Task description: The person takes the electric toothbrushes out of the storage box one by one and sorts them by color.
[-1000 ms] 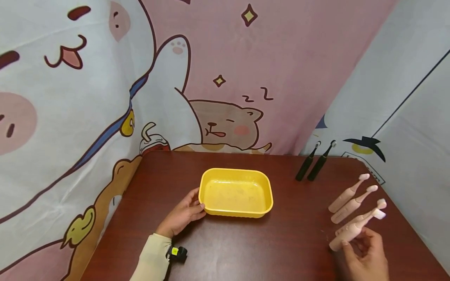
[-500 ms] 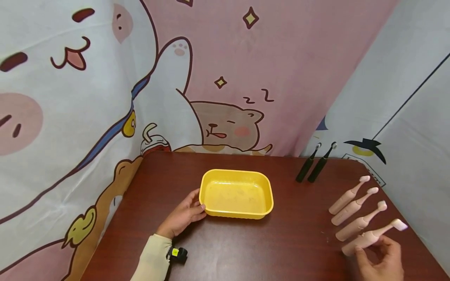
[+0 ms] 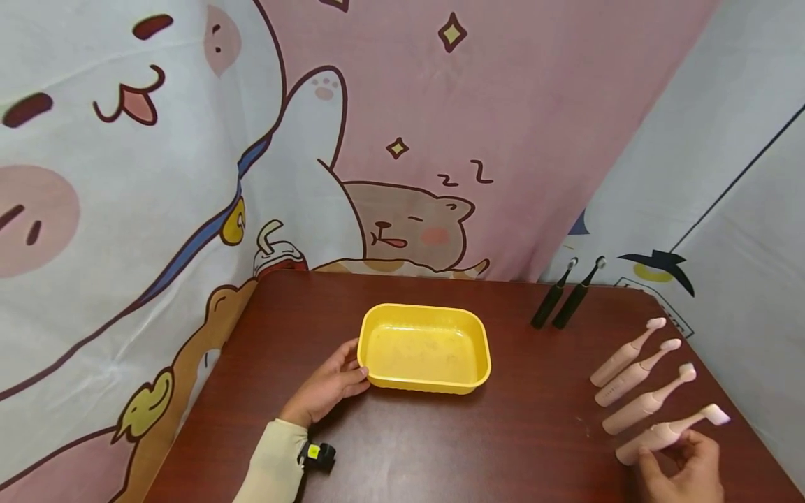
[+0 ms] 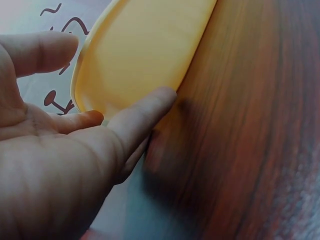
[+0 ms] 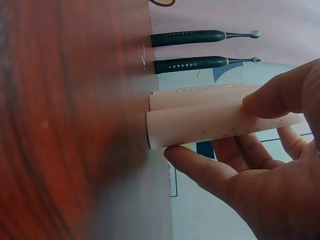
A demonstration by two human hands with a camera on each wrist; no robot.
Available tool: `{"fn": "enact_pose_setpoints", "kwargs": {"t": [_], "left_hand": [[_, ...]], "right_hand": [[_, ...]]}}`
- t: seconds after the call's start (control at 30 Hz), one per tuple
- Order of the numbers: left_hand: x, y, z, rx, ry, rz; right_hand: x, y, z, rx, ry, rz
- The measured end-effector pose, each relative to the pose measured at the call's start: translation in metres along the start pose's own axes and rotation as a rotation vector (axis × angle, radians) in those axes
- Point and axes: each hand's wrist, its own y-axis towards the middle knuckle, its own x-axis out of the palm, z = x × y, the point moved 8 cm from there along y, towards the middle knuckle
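Observation:
My right hand [image 3: 685, 469] pinches the nearest pink electric toothbrush [image 3: 650, 441] between thumb and fingers. In the right wrist view its handle [image 5: 200, 125] stands upright, with the base right at the tabletop. Several pink electric toothbrushes, one of them here [image 3: 632, 412], stand in a row running away from me on the right, the held one at the near end. My left hand [image 3: 327, 384] rests at the left side of a yellow tray [image 3: 424, 384], with extended, relaxed fingers [image 4: 145, 112] touching its corner. The tray holds nothing.
Two dark green electric toothbrushes [image 3: 548, 304] stand side by side at the back right. The brown table [image 3: 440, 447] ends at a cartoon-printed cloth [image 3: 528, 105] behind it. A black band with a small camera [image 3: 319, 455] sits on the left wrist.
My right hand has moved right with the pink electric toothbrush, from in front of the others to the near end of the row. My left hand and the tray have stayed put.

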Motion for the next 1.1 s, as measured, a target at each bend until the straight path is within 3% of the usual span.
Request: {"fn": "enact_pose_setpoints", "kwargs": {"t": [0.57, 0.87, 0.97, 1.1], "left_hand": [[-0.001, 0.000, 0.000, -0.002, 0.002, 0.010], [0.000, -0.001, -0.001, -0.007, 0.000, 0.015], [0.000, -0.001, 0.000, -0.003, 0.002, 0.015], [0.001, -0.001, 0.001, -0.002, 0.004, 0.011]], "right_hand": [[0.005, 0.004, 0.006, 0.067, -0.035, -0.053], [0.003, 0.003, 0.003, 0.071, 0.063, -0.052], [-0.001, 0.003, -0.003, 0.098, 0.096, -0.036], [-0.015, 0.000, -0.020, 0.068, 0.119, 0.072]]}}
